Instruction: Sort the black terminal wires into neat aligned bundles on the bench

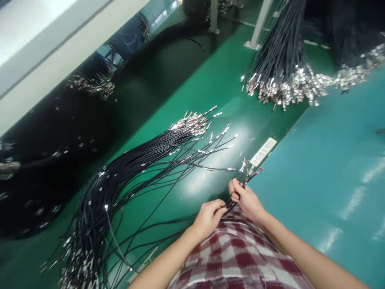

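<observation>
Close to my checked shirt, my left hand [209, 215] is closed with thumb and fingers pinched around several thin black cables [177, 220]. A little further right, my right hand [245, 198] grips the same cables near their metal terminal ends, which stick out above its fingers. The cables trail off to the left from my left hand. Beyond my hands lies a large bundle of black cables [120, 170] with shiny crimped terminals [192, 123] at its far end and a few strands spread loose to the right.
A white label strip with printed characters [263, 152] lies by the edge of the blue-green surface [325, 160]. Thick cable bunches with silver terminals [285, 86] hang at the upper right. A pale beam [60, 56] crosses the upper left; a metal leg [260, 26] stands behind.
</observation>
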Motion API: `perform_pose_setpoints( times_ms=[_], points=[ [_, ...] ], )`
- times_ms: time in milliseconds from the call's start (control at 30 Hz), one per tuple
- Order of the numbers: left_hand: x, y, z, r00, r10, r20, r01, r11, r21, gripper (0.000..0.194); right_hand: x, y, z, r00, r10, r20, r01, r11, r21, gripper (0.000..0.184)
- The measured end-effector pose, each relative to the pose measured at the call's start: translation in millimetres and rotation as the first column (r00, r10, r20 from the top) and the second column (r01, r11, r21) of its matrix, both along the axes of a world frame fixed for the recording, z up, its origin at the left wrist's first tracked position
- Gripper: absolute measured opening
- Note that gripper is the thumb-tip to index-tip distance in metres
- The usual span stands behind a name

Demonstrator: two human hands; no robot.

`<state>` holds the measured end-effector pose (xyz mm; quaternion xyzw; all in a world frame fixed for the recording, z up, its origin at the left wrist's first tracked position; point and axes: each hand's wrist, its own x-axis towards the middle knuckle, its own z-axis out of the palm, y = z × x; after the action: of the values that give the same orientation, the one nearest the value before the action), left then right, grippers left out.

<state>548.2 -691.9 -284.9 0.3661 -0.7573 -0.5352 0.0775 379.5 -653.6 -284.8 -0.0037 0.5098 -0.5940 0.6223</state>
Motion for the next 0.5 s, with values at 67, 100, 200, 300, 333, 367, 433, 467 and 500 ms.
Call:
perform_pose_setpoints(
  times_ms=[67, 100, 200, 300, 333, 367, 433, 467, 500],
  points=[
    [12.6, -25.1, -9.6, 0.997, -0.001, 0.077, 0.012, 0.989, -0.149, 0.02, -1.8, 1.7, -2.7, 0.999, -0.03, -0.02, 0.031, 0.998, 0.048, 0.05],
    [21.3, -41.1, -15.9, 0.988, 0.069, 0.137, -0.032, 0.966, -0.255, 0.018, -3.1, 2.1, -4.1, 0.999, -0.04, 0.01, 0.039, 0.996, 0.074, 0.051],
    [47.0, -88.6, -37.6, 0.914, 0.261, 0.311, -0.075, 0.861, -0.502, 0.011, -6.8, 1.4, -7.6, 0.986, -0.053, 0.158, 0.027, 0.987, 0.16, 0.05],
    [59.0, -114.0, -49.5, 0.872, 0.222, 0.436, 0.045, 0.851, -0.524, 0.01, -7.6, -1.8, -10.3, 0.97, -0.084, 0.228, 0.043, 0.983, 0.178, 0.049],
    [59.5, -115.0, -48.5, 0.871, 0.21, 0.445, 0.057, 0.855, -0.516, 0.011, -7.2, -3.0, -11.2, 0.966, -0.095, 0.24, 0.056, 0.984, 0.166, 0.048],
    [58.3, -112.2, -44.7, 0.878, 0.212, 0.429, 0.041, 0.86, -0.509, 0.012, -6.6, -3.9, -12.1, 0.962, -0.101, 0.252, 0.065, 0.987, 0.149, 0.047],
    [50.6, -97.2, -30.4, 0.921, 0.225, 0.318, -0.061, 0.89, -0.453, 0.012, -5.0, -5.1, -13.1, 0.959, -0.089, 0.271, 0.063, 0.993, 0.102, 0.045],
    [43.6, -86.2, -21.1, 0.945, 0.232, 0.233, -0.128, 0.913, -0.388, 0.01, -3.9, -5.3, -13.0, 0.961, -0.067, 0.268, 0.05, 0.996, 0.072, 0.041],
    [34.2, -73.8, -11.5, 0.96, 0.244, 0.141, -0.193, 0.934, -0.302, 0.01, -2.7, -5.4, -12.1, 0.966, -0.04, 0.257, 0.032, 0.999, 0.037, 0.037]
  ],
)
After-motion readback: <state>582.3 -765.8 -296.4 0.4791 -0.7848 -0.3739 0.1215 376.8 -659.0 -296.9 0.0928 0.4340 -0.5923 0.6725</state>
